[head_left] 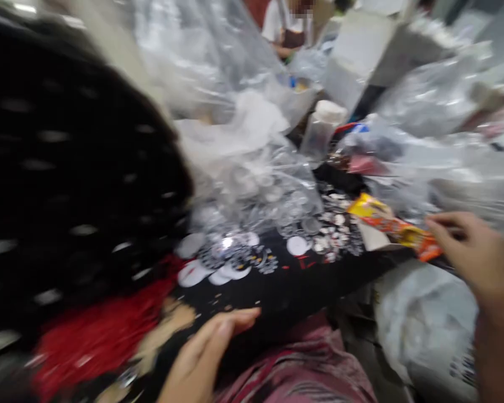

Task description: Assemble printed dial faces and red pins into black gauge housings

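Note:
My left hand (208,350) reaches over the front of the black tabletop (294,285), fingers stretched out together, with nothing visible in it. Ahead of it lie white discs (193,273) and small clear and dark round pieces (212,252). At the right, my right hand (479,254) has thumb and forefinger curled together in a pinch. What is between those fingertips, if anything, is too blurred to make out. Just left of them is a crumpled orange and yellow packet (397,226); I cannot tell whether the fingers touch it.
A large black piece with pale dots (75,162) fills the left side, above a red fringed bundle (105,333). Clear plastic bags (243,162) and a white-lidded jar (321,129) stand behind. A whitish sack (424,319) sits below right. Another person (288,28) is at the back.

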Demonstrator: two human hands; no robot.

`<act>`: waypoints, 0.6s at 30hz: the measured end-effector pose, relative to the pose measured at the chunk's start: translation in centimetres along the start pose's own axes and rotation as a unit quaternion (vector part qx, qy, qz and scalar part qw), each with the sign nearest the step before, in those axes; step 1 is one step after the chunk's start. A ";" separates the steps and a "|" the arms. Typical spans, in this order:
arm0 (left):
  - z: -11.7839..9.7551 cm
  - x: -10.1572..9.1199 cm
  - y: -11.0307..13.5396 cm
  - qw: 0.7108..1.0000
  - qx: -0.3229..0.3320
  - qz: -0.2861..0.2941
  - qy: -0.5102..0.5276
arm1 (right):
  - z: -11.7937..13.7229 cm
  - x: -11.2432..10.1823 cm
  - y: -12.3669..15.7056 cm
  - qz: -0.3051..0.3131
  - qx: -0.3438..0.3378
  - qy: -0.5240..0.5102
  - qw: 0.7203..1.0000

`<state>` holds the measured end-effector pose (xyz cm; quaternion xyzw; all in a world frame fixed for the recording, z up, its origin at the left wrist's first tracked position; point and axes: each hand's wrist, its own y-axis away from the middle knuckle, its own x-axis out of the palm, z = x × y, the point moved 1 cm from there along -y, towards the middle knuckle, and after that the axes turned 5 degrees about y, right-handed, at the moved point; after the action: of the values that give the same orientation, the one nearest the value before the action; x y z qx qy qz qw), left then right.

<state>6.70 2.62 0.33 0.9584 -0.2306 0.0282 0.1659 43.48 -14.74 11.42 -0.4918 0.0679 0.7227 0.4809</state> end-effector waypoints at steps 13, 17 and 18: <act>-1.3 -9.7 -0.3 0.871 0.229 -0.211 -0.380 | 17.7 20.1 8.9 0.338 -0.331 -0.058 0.879; -1.7 -10.9 -4.1 0.781 0.304 -0.165 -0.520 | 17.4 21.9 10.2 0.364 -0.359 -0.019 0.859; -1.8 -10.8 -5.1 0.767 0.305 -0.160 -0.541 | 17.3 21.9 10.6 0.375 -0.364 -0.025 0.852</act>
<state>-0.60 12.13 -0.94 0.8378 -0.1044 -0.4534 -0.2858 23.08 3.32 -0.76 -0.5503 -0.0328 0.8335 -0.0383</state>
